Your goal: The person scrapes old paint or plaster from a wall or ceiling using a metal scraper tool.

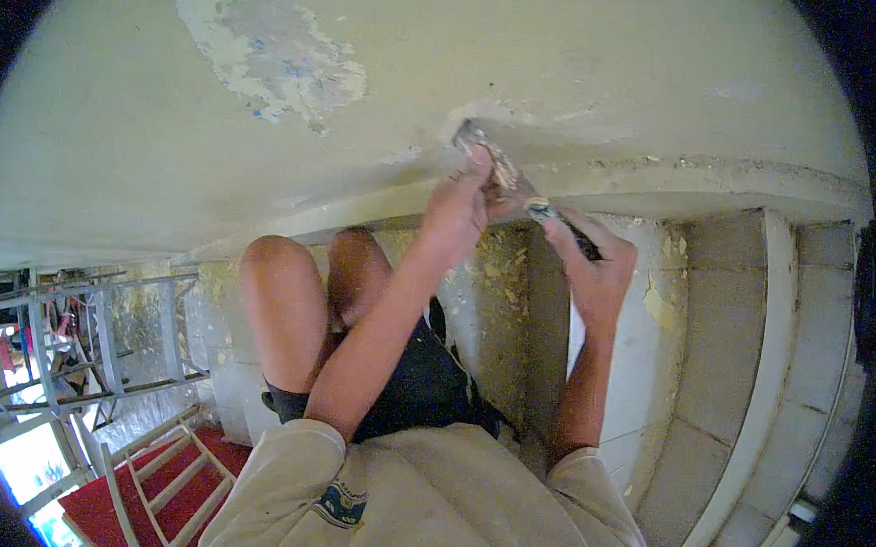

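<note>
A paint scraper [509,171] with a worn, smeared blade and a dark handle slants across the middle of the view. Its tip meets the pale wall [390,37] at a rough whitish patch [484,111], slightly smeared by motion. My left hand [457,208] is closed around the front part of the tool, thumb lying along the blade. Farther back, my right hand [596,273] grips the handle, with its fingers wrapped over it. Up and left of my hands, a larger bare patch [281,56] shows grey and bluish spots where paint has come off.
Tiled stairs [721,320] run along the right. A ledge [647,177] with chipped paint follows the wall's lower edge. At left are a metal ladder-like frame [108,332] and a pale slatted wooden piece [179,487] over a red surface [100,508]. My bent knees [282,301] are close to the wall.
</note>
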Tool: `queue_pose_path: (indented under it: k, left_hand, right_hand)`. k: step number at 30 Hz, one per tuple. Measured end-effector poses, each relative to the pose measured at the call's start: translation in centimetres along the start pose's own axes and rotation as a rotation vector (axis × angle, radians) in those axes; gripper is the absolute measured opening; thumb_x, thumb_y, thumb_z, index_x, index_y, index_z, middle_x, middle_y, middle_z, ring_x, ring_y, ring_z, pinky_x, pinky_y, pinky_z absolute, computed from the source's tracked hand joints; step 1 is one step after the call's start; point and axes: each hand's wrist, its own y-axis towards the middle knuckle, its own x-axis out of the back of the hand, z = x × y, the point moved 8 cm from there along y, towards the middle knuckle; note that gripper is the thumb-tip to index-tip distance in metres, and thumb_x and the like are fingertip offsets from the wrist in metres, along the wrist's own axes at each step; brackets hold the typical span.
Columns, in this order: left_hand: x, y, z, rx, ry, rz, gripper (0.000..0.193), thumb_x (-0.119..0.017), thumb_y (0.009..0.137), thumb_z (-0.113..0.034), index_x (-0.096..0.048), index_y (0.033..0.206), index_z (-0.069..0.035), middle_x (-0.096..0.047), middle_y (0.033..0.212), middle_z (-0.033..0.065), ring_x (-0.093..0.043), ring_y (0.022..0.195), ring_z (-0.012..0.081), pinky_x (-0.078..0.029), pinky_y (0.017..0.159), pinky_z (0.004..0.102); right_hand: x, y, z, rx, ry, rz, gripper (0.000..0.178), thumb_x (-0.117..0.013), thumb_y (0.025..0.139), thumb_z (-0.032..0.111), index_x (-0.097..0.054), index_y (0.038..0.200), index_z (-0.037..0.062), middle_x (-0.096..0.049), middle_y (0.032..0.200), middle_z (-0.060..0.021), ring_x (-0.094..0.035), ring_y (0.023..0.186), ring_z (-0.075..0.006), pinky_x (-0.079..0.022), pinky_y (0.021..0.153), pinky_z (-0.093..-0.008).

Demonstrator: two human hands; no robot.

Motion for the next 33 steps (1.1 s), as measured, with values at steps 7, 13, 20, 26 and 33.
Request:
queue_pose_path:
  k: [7, 13, 20, 26, 33]
  left_hand:
    - [1.0, 0.5, 0.4, 0.013, -0.034, 0.015, 0.036, -0.048, 0.086, -0.041, -0.051, 0.1, -0.007, -0.057, 0.097, 0.0059, -0.056, 0.09, 0.0174, -0.049, 0.078, 0.0328]
    - [2.9, 0.1, -4.3, -0.205, -0.15, 0.035, 0.032, -0.046, 0.088, -0.038, -0.052, 0.098, -0.008, -0.058, 0.092, 0.004, -0.057, 0.089, 0.0163, -0.049, 0.074, 0.0314]
    - [2.8, -1.7, -4.9, -0.219, -0.034, -0.101, 0.03, -0.052, 0.085, -0.038, -0.054, 0.094, -0.009, -0.059, 0.084, 0.0028, -0.058, 0.079, 0.0153, -0.05, 0.07, 0.032]
    - [4.4, -3.3, -9.3, -0.357, 0.008, -0.21, 0.033, -0.056, 0.083, -0.039, -0.055, 0.092, -0.006, -0.059, 0.082, 0.0038, -0.059, 0.074, 0.0154, -0.05, 0.065, 0.0308]
    - [6.2, -6.1, -12.4, -0.253, 0.657, -0.377, 0.033, -0.054, 0.085, -0.033, -0.058, 0.096, -0.003, -0.059, 0.08, 0.0027, -0.057, 0.073, 0.0129, -0.048, 0.067, 0.0282]
  right_hand:
    - [0.1, 0.5, 1.1, 0.121, -0.076, 0.017, 0.025, -0.069, 0.073, 0.02, -0.066, 0.087, -0.0004, -0.065, 0.072, -0.0081, -0.056, 0.063, -0.0105, -0.044, 0.063, -0.0224]
    - [-2.3, 1.2, 3.9, 0.208, -0.128, 0.065, 0.027, -0.067, 0.073, 0.025, -0.066, 0.084, 0.0007, -0.065, 0.073, -0.0104, -0.059, 0.063, -0.0146, -0.046, 0.063, -0.0262]
    - [-5.1, -0.3, 1.6, 0.164, 0.021, 0.165, 0.026, -0.067, 0.074, 0.019, -0.062, 0.088, -0.0032, -0.063, 0.076, -0.0093, -0.056, 0.068, -0.0113, -0.044, 0.065, -0.0245]
    - [-9.3, -1.3, 4.2, 0.156, 0.187, 0.181, 0.028, -0.065, 0.076, 0.018, -0.061, 0.096, 0.0002, -0.064, 0.086, -0.0145, -0.062, 0.075, -0.0211, -0.046, 0.069, -0.0296]
    - [-14.8, -3.5, -0.2, 0.148, 0.124, 0.274, 0.023, -0.057, 0.083, 0.022, -0.059, 0.091, 0.0006, -0.053, 0.061, -0.0006, -0.046, 0.05, -0.0063, -0.038, 0.045, -0.0231]
